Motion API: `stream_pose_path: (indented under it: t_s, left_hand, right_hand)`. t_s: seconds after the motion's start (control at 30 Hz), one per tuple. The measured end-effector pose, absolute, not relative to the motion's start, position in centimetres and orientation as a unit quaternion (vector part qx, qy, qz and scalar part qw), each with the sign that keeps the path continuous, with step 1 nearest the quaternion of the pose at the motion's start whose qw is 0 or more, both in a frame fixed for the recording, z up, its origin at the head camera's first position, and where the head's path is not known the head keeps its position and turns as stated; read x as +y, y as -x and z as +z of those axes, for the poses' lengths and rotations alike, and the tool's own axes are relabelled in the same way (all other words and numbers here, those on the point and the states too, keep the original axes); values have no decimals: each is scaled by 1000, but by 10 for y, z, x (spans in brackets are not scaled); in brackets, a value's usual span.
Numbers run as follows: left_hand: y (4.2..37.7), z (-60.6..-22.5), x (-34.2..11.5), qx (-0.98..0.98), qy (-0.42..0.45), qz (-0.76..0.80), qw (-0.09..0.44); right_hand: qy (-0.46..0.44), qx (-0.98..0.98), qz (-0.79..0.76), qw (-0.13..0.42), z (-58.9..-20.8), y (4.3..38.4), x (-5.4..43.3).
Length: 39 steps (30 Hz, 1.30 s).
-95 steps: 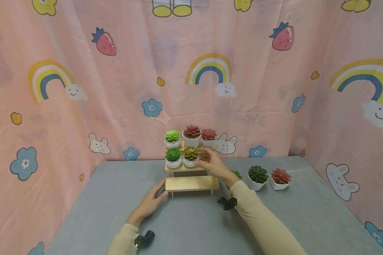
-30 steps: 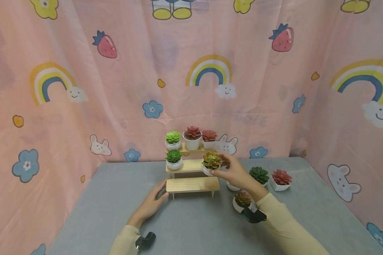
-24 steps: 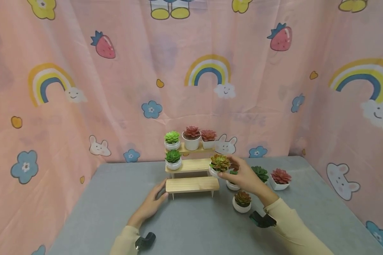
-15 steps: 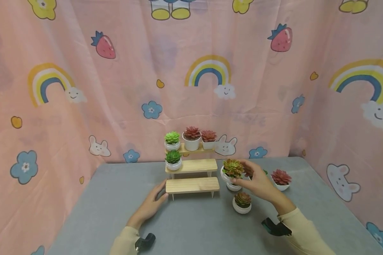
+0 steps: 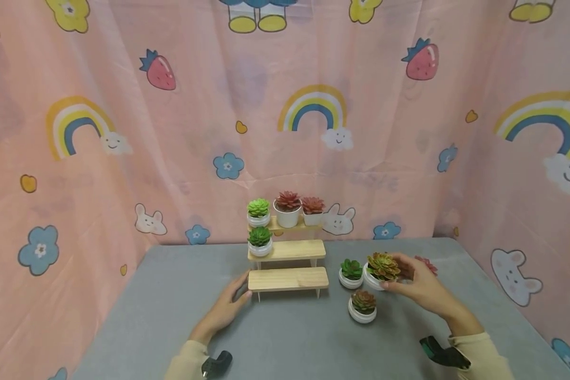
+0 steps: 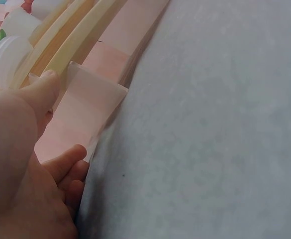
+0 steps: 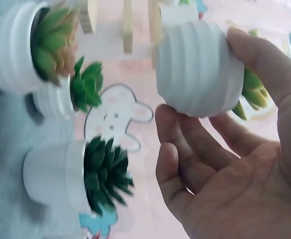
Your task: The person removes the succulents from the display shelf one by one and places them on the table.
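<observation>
My right hand (image 5: 423,282) holds a potted succulent (image 5: 383,267) with yellow-green, brown-edged leaves by its ribbed white pot (image 7: 200,69). Thumb and fingertips pinch the pot from opposite sides, and the right wrist view has it clear of the table. My left hand (image 5: 220,311) rests at the left end of a three-step wooden shelf (image 5: 288,279), its thumb (image 6: 43,92) at the board's edge and the other fingers loosely bent beside a clear leg (image 6: 85,104). On the middle step sits a green succulent (image 5: 259,240) at the left.
The top step bears a bright green succulent (image 5: 258,212) and two red ones (image 5: 287,207) (image 5: 313,210). On the grey table, right of the shelf, stand a small green succulent (image 5: 350,273), a brownish one (image 5: 362,306) and a dark green one (image 7: 80,174). Behind my right hand shows a red one (image 5: 426,264).
The right hand has taken the yellow-green succulent off the middle step and carried it rightward, over the table plants. The left hand has stayed at the shelf's end.
</observation>
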<state>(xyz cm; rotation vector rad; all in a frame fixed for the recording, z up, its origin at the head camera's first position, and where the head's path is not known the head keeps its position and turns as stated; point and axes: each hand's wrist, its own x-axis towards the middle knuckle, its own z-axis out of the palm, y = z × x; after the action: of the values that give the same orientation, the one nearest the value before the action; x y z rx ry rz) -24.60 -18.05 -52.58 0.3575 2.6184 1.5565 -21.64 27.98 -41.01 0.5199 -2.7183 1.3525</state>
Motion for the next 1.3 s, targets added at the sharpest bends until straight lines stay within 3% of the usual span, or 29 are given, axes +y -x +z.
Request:
stream_pose_path:
  t_s: [0.6,0.97,1.3]
  left_hand:
    - [245,-522,-179,848,-114,516,40]
    - [240,-522,-178,847,-112,519,35]
    - [242,-521,-177,846,-116,519,33]
  right_hand:
    - [-191,-865,463,-30,-431,216,326]
    - [-231,-809,529,-113,-449,221,344]
    - [-236,-811,516,-142,-463,226,349]
